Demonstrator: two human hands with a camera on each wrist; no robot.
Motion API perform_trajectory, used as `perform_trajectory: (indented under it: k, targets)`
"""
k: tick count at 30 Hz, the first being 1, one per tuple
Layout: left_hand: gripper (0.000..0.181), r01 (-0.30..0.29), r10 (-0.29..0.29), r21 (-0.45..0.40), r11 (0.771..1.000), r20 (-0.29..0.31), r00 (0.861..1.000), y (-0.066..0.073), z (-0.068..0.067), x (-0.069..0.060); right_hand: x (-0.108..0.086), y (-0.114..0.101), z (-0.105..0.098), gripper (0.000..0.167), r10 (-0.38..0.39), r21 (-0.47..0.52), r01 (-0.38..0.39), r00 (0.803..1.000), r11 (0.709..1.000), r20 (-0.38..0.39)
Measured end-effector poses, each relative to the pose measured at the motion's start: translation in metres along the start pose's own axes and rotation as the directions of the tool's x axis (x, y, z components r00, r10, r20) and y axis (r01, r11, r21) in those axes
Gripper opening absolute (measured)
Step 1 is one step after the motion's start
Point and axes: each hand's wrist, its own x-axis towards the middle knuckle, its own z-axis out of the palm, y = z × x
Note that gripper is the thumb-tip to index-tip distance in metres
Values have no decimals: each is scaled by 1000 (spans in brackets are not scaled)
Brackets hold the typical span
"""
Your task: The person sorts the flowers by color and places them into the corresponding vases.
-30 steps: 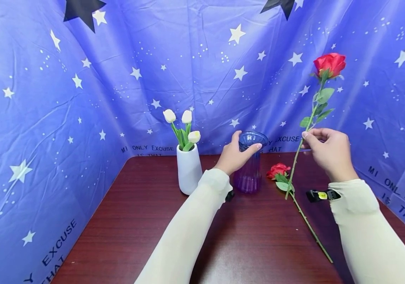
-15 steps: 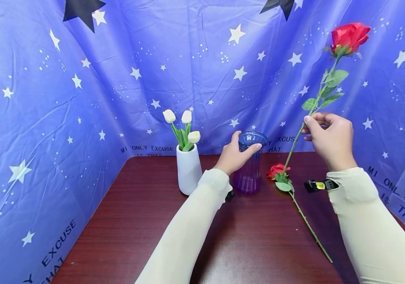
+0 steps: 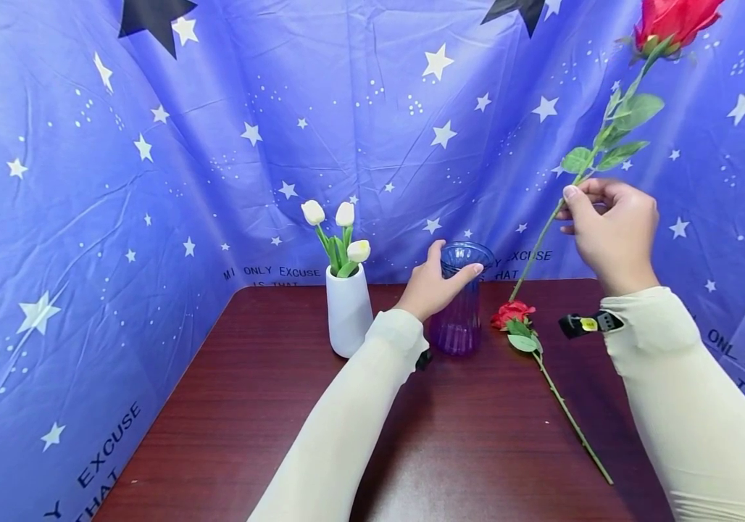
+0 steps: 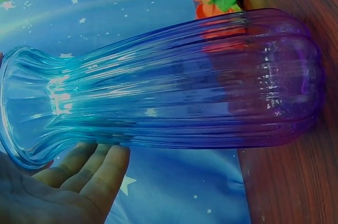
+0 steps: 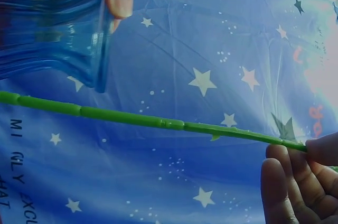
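Note:
A ribbed glass vase (image 3: 457,319), blue at the top and purple at the base, stands upright on the table. My left hand (image 3: 430,284) holds it round the neck, thumb near the rim; the left wrist view shows fingers (image 4: 105,176) curving behind the glass (image 4: 174,86). My right hand (image 3: 617,228) pinches the green stem (image 3: 547,235) of a red rose (image 3: 675,25) between thumb and fingers. The bloom is partly cut off by the top of the head view. In the right wrist view the stem (image 5: 121,115) passes beside the vase rim (image 5: 103,39), apart from it.
A second red rose (image 3: 512,313) lies on the dark wooden table (image 3: 477,449), its stem pointing to the near right. Left of the glass vase stands a white vase (image 3: 348,312) holding white tulips (image 3: 345,214). A blue star-patterned cloth (image 3: 372,130) hangs behind and at the sides.
My right hand has risen with the rose, which now tilts further right, its lower stem end lifted off the lying rose's leaves to above its bloom. The left hand and glass vase stay put.

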Motion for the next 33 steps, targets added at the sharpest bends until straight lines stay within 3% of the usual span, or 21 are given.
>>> perform_trajectory:
  k: [6, 18, 33]
  targets:
    - [100, 7, -7, 0, 1000, 9, 1000, 2, -1, -1, 6, -12, 4, 21, -24, 31, 24, 1000, 999, -3]
    - [100, 18, -18, 2, 1000, 11, 1000, 2, -1, -1, 14, -33, 11, 8, -39, 84, 41, 999, 996, -19]
    - [98, 18, -18, 5, 1000, 11, 1000, 3, -1, -1, 18, -47, 17, 8, -42, 251, 55, 998, 966, -55]
